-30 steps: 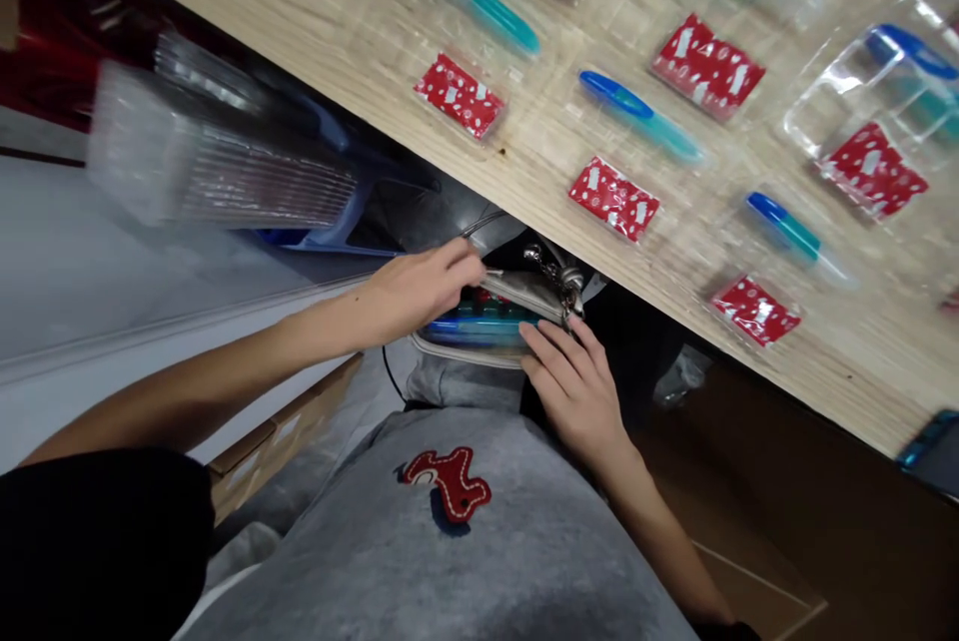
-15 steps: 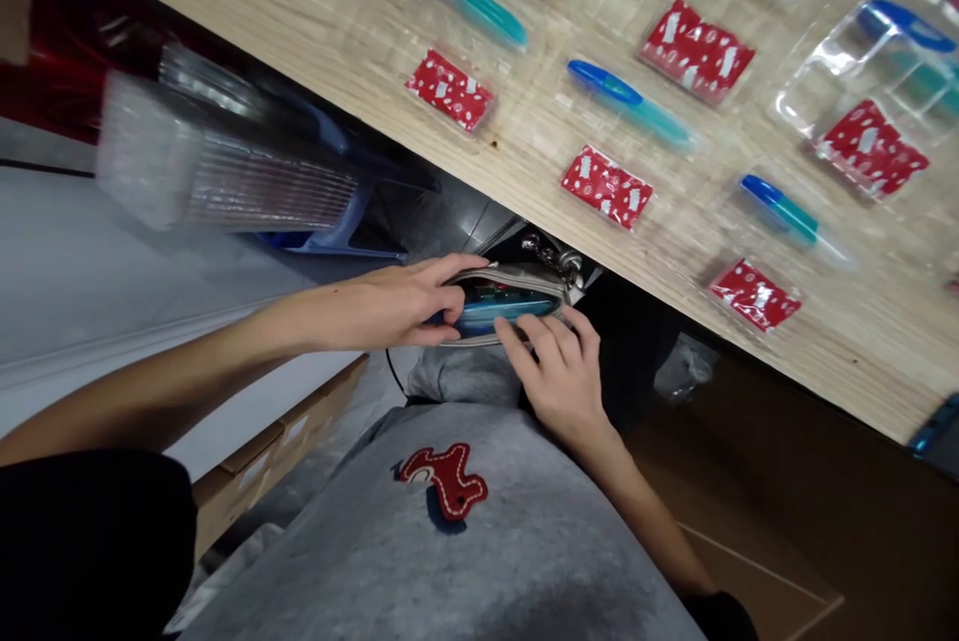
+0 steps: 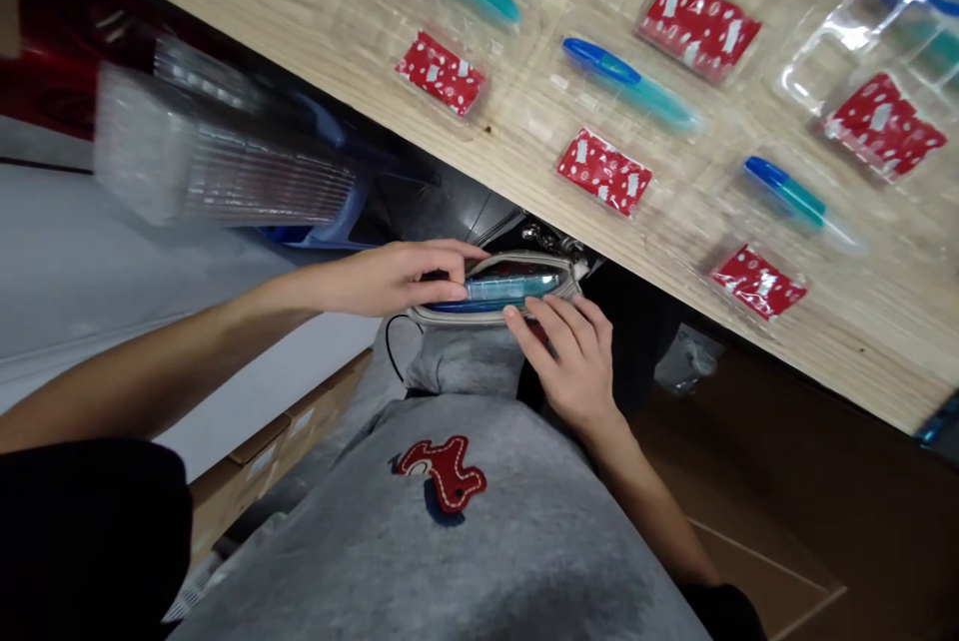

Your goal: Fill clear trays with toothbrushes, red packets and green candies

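Note:
An unzipped, pale-edged pouch (image 3: 450, 319) lies at my lap, just below the table edge. Inside its mouth is a long, shiny, see-through blue-teal item (image 3: 516, 288); its exact kind cannot be made out. My left hand (image 3: 409, 277) reaches in from the left, with thumb and fingers pinched at the near end of that item. My right hand (image 3: 573, 351) curls its fingers over the pouch's near rim at the right. What lies deeper inside is hidden.
On the wooden table (image 3: 300, 12) several clear plastic trays hold blue-and-teal pen-shaped things (image 3: 629, 82) and red white-spotted packets (image 3: 604, 172). Stacked clear trays (image 3: 225, 152) rest on a blue stool (image 3: 337, 212) at left. Cardboard boxes (image 3: 262, 451) stand below.
My left hand has shifted slightly, and its pinch now shows on the blue-teal item, which sits more visibly in the pouch's mouth. My right hand stays at the rim.

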The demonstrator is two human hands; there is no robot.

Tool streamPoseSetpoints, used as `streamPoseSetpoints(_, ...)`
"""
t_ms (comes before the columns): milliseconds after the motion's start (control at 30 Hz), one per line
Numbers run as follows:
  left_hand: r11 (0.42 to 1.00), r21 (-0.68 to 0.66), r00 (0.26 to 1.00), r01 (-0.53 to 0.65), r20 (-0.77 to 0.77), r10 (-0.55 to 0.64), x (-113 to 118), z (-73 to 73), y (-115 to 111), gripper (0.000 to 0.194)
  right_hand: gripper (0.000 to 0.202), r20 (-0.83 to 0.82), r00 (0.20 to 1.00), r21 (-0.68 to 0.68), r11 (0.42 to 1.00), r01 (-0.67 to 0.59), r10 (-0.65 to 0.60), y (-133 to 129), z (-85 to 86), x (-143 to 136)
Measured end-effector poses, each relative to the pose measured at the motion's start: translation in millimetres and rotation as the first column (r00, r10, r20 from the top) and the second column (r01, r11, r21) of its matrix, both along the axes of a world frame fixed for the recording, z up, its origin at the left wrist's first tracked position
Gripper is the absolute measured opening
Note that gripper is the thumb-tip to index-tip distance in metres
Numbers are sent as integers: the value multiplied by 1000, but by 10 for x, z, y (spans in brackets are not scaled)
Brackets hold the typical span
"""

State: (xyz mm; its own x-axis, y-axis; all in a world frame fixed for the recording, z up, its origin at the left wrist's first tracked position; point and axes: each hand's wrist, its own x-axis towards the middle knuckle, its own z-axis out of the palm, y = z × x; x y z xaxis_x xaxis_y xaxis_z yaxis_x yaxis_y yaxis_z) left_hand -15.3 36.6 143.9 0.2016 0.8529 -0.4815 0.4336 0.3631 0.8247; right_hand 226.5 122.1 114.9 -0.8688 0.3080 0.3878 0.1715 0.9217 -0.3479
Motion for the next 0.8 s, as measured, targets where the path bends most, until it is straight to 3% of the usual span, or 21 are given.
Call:
streamPoseSetpoints(333, 998, -66, 999, 25, -28, -27, -39, -22, 24, 34, 23, -49, 997, -57, 997, -54, 52, -20, -91, -25)
streamPoseSetpoints(433, 1000, -1, 998, 14, -64, -14, 100, 60, 13, 32, 18, -42, 996, -27, 996, -81, 80, 5, -54, -49)
streamPoseSetpoints(600, 978, 203, 961, 43, -276, 15, 344, 205, -17, 26, 14, -71, 992, -21, 994, -106, 104, 14, -19, 15)
streamPoseSetpoints(700, 973, 212, 967, 92, -251, -37, 361, 204, -26, 28, 15, -85, 988, -8, 991, -131, 129, -21, -33, 65)
streamPoseSetpoints(800, 986, 167, 980, 18, -198, 16, 307, 153, -27, 29, 16, -80, 987, -16, 990, -141, 139, -46, -50, 71)
